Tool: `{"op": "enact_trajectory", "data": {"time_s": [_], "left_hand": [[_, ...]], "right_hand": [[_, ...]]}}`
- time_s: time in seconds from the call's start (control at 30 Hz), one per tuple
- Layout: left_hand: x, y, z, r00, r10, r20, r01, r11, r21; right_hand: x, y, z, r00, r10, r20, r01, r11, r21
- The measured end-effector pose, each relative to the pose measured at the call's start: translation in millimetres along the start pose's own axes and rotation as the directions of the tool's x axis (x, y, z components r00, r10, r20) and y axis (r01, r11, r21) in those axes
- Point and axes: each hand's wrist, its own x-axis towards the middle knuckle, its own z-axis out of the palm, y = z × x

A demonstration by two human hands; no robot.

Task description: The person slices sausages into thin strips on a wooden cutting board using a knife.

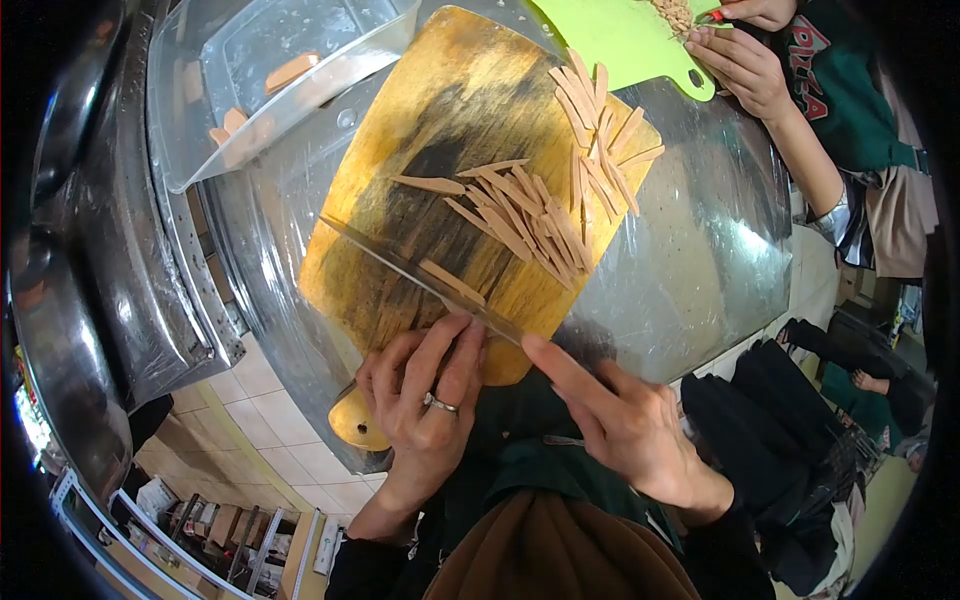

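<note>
My right hand (630, 420) grips a long kitchen knife (400, 265), its index finger stretched toward the blade. The blade lies slantwise across a worn wooden cutting board (375, 130), pointing to the upper left. Just behind the blade, my left hand (425, 390) presses down on the board with curled fingers and a ring on one of them; what lies beneath is hidden. On the blade's far side rests a single sausage strip (452, 282). Farther up are a pile of sausage strips (530, 220) and a second pile (600, 130) near the board's right edge.
A clear plastic tub (350, 85) holding a few sausage pieces (292, 72) stands at the upper left. Across the metal table (700, 230), a co-worker's hands (745, 70) work over chopped food on a green cutting board (610, 45). Metal shelving (180, 540) stands at the lower left.
</note>
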Motion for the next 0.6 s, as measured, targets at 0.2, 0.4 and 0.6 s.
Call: {"op": "enact_trajectory", "data": {"time_s": [0.2,0.4,0.6], "left_hand": [[1.7,0.2,2.3,0.999,0.006,-0.033,-0.007,1.000,-0.021],[0.2,-0.3,4.2,0.998,0.020,-0.054,-0.020,1.000,-0.013],[1.3,-0.9,5.2,0.996,0.029,-0.082,-0.030,0.999,-0.015]], "right_hand": [[14.7,11.4,-1.2,0.994,-0.077,-0.081,0.087,0.988,0.125],[-22.5,5.5,-6.2,0.999,-0.011,-0.053,0.015,0.996,0.083],[-35.8,3.7,-2.3,0.998,0.052,-0.030,-0.049,0.995,0.085]]}}
